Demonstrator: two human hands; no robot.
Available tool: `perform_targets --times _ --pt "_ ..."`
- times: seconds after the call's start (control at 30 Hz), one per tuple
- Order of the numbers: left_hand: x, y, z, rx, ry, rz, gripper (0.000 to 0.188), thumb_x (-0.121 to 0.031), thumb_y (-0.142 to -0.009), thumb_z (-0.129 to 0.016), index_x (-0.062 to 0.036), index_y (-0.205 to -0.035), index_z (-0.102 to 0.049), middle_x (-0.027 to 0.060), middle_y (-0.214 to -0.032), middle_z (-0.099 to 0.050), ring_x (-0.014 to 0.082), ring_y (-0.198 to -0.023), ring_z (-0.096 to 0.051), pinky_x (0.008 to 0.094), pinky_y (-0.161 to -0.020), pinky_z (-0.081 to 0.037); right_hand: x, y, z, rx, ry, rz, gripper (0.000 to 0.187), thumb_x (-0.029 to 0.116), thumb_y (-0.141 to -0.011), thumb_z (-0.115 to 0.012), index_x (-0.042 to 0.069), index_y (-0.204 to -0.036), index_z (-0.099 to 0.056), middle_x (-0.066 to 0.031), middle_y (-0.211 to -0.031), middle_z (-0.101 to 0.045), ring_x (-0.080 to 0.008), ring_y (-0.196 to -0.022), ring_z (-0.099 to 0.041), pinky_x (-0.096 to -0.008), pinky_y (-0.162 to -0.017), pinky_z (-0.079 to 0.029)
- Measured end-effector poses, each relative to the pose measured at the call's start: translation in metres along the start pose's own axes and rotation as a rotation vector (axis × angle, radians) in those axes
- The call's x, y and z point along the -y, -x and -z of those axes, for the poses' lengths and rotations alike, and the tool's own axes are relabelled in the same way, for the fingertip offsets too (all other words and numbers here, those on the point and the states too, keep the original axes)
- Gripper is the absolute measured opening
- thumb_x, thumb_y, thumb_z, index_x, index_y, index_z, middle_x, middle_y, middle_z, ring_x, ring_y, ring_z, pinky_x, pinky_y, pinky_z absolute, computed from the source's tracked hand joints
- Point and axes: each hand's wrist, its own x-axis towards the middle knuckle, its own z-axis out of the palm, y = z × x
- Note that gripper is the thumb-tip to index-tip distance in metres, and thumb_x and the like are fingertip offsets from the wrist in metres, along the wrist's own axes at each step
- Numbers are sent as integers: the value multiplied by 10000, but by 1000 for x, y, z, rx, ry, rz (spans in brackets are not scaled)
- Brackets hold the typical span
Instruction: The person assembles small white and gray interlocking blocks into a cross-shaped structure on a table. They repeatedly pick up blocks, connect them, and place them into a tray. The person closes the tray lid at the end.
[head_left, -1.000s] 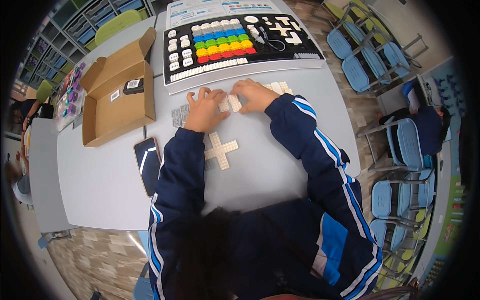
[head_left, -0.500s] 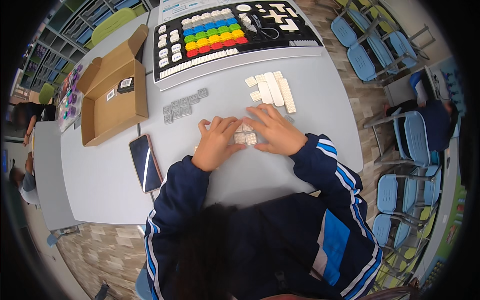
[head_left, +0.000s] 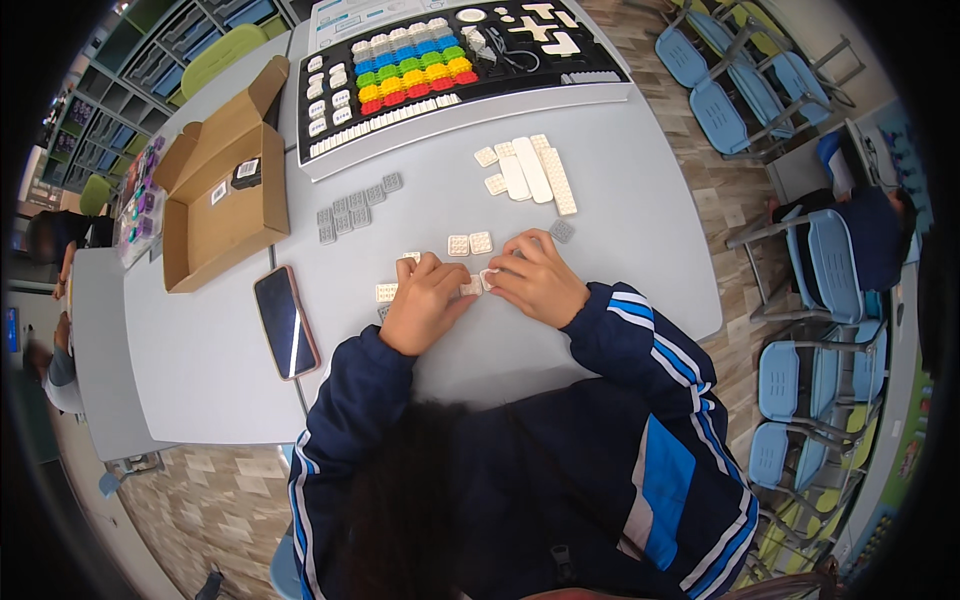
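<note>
My left hand (head_left: 425,305) is closed, its thumb and fingers on a small white square brick (head_left: 471,286) on the table. Beside it, my right hand (head_left: 538,280) has its fingertips closed on a second white square brick (head_left: 487,280), partly hidden. The two bricks are side by side, but whether they touch I cannot tell. Just beyond, a pair of loose white studded square bricks (head_left: 469,244) lies on the table. A white studded brick (head_left: 386,292) shows at the left of my left hand, partly covered. A grey square brick (head_left: 562,231) lies beyond my right hand.
Several grey bricks (head_left: 350,208) lie at left, and white plates and strips (head_left: 530,170) at right. A sorted kit tray (head_left: 400,125) spans the back. At left are an opened cardboard box (head_left: 225,235) and a phone (head_left: 287,322). Stacked blue chairs (head_left: 720,125) stand at right.
Both hands have drawn closer to me, leaving two white square bricks uncovered beyond the fingers. The other two are now between my fingertips. The view has shifted slightly.
</note>
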Motion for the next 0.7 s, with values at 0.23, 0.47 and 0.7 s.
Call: perform_targets --times 0.23,0.47,0.7 --pt "10 -26 24 -123 -52 1 307 -153 -674 -793 -124 -942 -646 -43 -841 -634 158 -804 -482 371 -795 -265 -19 -27 8 -149 -71 -129 202 174 -748 -714 103 -930 -665 8 -950 -633 -222 -980 -505 -363 -866 -387" --pt "24 -35 16 -73 -95 -5 292 -136 -712 -760 -112 -974 -633 -51 -896 -624 161 -863 -513 419 -861 -283 -28 -36 -6 -25 -75 -155 237 176 -723 -735 115 -939 -658 21 -951 -633 -220 -1029 -489 -380 -899 -366" --pt "19 -32 24 -56 -43 37 409 -155 -696 -774 -117 -1072 -616 -25 -898 -612 162 -906 -520 443 -891 -272 -25 -37 0 51 -105 -202 265 136 -686 -753 119 -924 -638 14 -954 -623 -211 -1020 -497 -373 -884 -374"
